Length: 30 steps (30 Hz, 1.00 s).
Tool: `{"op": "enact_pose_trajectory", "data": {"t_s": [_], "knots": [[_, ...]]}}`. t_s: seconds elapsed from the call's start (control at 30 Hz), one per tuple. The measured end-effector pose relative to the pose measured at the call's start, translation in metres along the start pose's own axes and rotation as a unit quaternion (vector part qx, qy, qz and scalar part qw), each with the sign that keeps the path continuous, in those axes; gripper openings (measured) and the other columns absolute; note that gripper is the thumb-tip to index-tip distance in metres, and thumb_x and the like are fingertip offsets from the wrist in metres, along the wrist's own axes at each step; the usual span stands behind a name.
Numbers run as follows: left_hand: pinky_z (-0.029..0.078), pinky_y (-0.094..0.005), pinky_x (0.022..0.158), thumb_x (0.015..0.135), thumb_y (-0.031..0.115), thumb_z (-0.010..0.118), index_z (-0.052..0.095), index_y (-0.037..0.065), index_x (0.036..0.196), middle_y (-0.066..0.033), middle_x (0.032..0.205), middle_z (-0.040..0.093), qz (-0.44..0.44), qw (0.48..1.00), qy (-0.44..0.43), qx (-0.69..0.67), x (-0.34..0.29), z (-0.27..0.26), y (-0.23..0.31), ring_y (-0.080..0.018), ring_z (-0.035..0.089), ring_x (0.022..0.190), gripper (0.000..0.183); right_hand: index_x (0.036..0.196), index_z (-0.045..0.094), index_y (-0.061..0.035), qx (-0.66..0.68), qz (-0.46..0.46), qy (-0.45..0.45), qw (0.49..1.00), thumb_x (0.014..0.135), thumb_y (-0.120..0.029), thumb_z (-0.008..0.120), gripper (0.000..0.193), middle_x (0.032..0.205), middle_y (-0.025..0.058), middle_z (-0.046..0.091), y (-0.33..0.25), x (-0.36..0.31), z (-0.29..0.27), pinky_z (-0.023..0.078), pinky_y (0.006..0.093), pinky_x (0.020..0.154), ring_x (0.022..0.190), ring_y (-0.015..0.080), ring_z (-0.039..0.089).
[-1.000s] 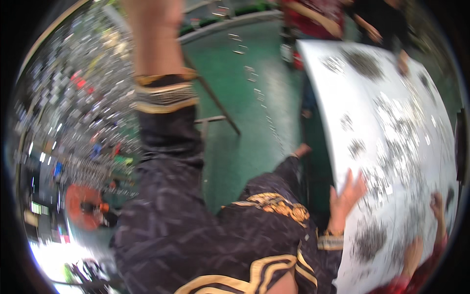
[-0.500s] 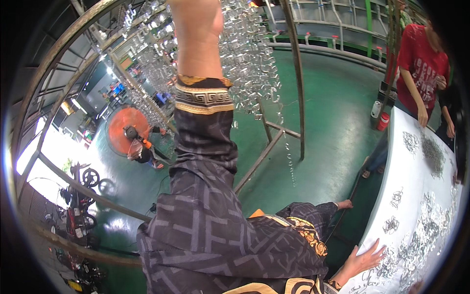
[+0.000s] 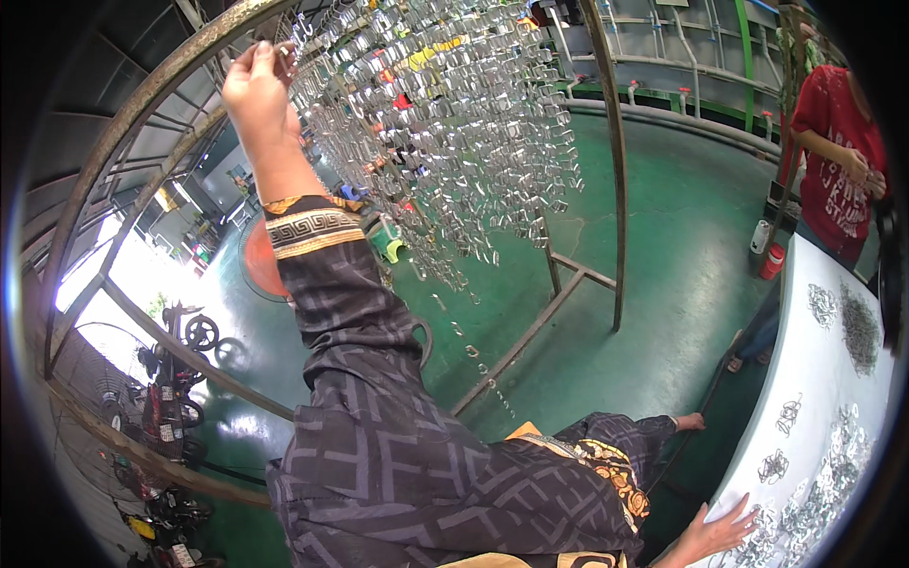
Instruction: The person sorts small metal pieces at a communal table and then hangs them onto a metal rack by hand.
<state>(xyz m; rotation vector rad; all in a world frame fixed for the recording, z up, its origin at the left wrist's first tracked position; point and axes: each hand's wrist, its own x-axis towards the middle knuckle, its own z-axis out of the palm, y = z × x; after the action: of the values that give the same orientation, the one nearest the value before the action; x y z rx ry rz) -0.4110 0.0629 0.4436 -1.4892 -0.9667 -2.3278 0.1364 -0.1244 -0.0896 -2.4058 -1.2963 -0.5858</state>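
Raised at the upper left, my left hand (image 3: 262, 87) is pinched closed beside the top bar of a metal frame (image 3: 156, 90). Whatever its fingertips hold is too small to name. Just right of it hang many strands of shiny linked metal pieces (image 3: 454, 142). My right hand (image 3: 717, 535) lies flat with fingers spread on a white table (image 3: 734, 473), at the edge of a spread of loose silvery metal pieces (image 3: 824, 473). Nothing shows in its grip.
A person in a red shirt (image 3: 838, 151) stands behind the table. Darker metal pieces (image 3: 859, 331) lie on its far part. A red bucket (image 3: 774, 260) is on the green floor. Motorbikes (image 3: 166, 407) stand at the left, near an orange round fan (image 3: 263, 256).
My left hand has moved left to the frame's top bar, and its fingers now show. The view has shifted a little. The person in red has lifted a hand from the table.
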Motion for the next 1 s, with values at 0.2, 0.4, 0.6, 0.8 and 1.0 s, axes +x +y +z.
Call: {"op": "enact_pose_trajectory", "data": {"t_s": [0.2, 0.4, 0.6, 0.8, 1.0], "knots": [[0.053, -0.0336, 0.070, 0.096, 0.006, 0.054, 0.051, -0.004, 0.109, -0.0183, 0.097, 0.068, -0.019, 0.992, 0.065, 0.105, 0.038, -0.050, -0.015, -0.0238, 0.067, 0.081, 0.017, 0.145, 0.042, -0.0189, 0.003, -0.007, -0.005, 1.000, 0.080, -0.079, 0.045, 0.088, 0.150, 0.0221, 0.033, -0.001, 0.000, 0.001, 0.031, 0.0669, 0.101, 0.134, 0.0501, 0.032], [0.050, -0.0262, 0.052, 0.096, 0.007, 0.054, 0.053, -0.005, 0.105, -0.0175, 0.084, 0.068, -0.005, 0.984, 0.064, 0.168, 0.135, -0.121, -0.043, -0.0172, 0.063, 0.061, 0.015, 0.145, 0.042, -0.0193, 0.025, -0.021, -0.006, 0.999, 0.077, -0.079, 0.050, 0.090, 0.150, 0.0230, 0.031, 0.005, -0.004, 0.020, 0.028, 0.0684, 0.101, 0.135, 0.0516, 0.029], [0.046, -0.0263, 0.047, 0.095, 0.006, 0.053, 0.055, -0.006, 0.101, -0.0168, 0.083, 0.068, -0.079, 0.982, 0.108, 0.134, 0.137, -0.099, -0.039, -0.0182, 0.063, 0.059, 0.014, 0.145, 0.041, -0.0196, 0.038, 0.004, -0.021, 0.999, 0.078, -0.077, 0.051, 0.089, 0.151, 0.0234, 0.030, 0.006, -0.002, 0.012, 0.025, 0.0698, 0.102, 0.136, 0.0523, 0.027], [0.046, -0.0267, 0.047, 0.091, 0.007, 0.059, 0.060, -0.006, 0.099, -0.0150, 0.084, 0.068, -0.099, 0.969, 0.096, 0.204, 0.207, -0.134, -0.080, -0.0192, 0.064, 0.063, 0.015, 0.148, 0.037, -0.0228, 0.048, -0.003, 0.006, 0.999, 0.079, -0.064, 0.058, 0.083, 0.154, 0.0196, 0.027, 0.008, -0.004, 0.015, 0.024, 0.0689, 0.104, 0.139, 0.0483, 0.023], [0.049, -0.0286, 0.051, 0.090, 0.008, 0.062, 0.061, -0.004, 0.099, -0.0151, 0.088, 0.069, -0.097, 0.949, 0.077, 0.289, 0.189, -0.128, -0.077, -0.0196, 0.065, 0.067, 0.016, 0.149, 0.034, -0.0234, 0.024, 0.009, 0.031, 0.999, 0.080, -0.039, 0.071, 0.080, 0.154, 0.0131, 0.028, 0.012, 0.002, 0.024, 0.025, 0.0656, 0.107, 0.141, 0.0436, 0.023]]}}
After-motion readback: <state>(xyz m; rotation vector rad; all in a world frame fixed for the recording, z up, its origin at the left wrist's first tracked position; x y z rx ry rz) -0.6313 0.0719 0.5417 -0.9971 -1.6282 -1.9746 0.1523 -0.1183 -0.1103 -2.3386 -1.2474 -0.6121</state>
